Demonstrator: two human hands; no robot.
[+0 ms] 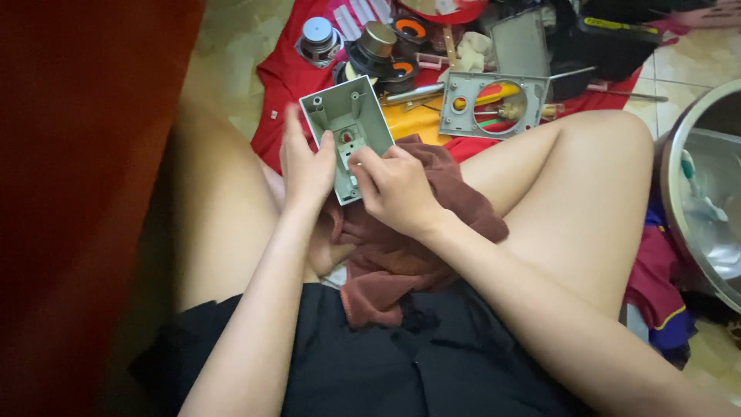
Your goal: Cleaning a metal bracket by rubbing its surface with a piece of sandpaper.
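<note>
I sit cross-legged on the floor. My left hand (305, 166) grips the left edge of a grey plastic housing shell (346, 123), open side up, with screw posts and a small red part inside. My right hand (394, 189) holds its lower right edge, fingertips pressed on a small white piece inside the shell. A brown cloth (409, 247) lies over my lap under both hands.
A matching grey cover plate with a round hole (494, 102) lies on a red cloth (282, 77) ahead, among several loose speaker drivers (318, 38), a screwdriver (413, 94) and a black tool case (610, 42). A steel bowl (706, 193) stands at right. A red surface (77, 193) fills the left.
</note>
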